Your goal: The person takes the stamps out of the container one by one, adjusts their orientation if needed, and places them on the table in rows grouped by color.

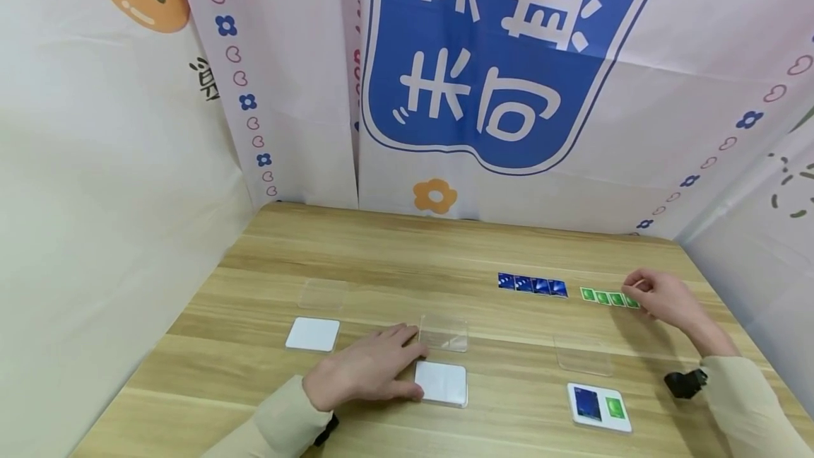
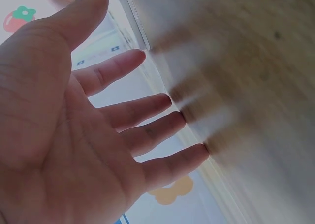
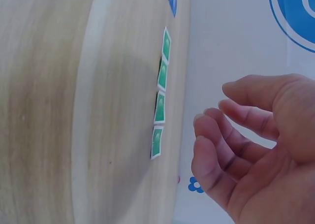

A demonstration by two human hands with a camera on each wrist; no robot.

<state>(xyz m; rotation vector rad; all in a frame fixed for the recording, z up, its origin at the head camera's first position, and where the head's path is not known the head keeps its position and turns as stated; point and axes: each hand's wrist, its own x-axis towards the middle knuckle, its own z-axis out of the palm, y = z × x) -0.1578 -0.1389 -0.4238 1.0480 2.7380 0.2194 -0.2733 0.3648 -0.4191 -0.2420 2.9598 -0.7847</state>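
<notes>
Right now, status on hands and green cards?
Left hand empty, by a white card. Right hand empty, at row's end. Four green cards lined up; end one partly hidden in head view.

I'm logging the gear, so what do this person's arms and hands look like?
The left sleeve and right sleeve are plain, beige and long, each with a small black device alongside. The left hand and right hand are bare.

Smooth wood-grained table [image 1: 407,246]; glossy plastic plates [image 1: 448,331]
</notes>
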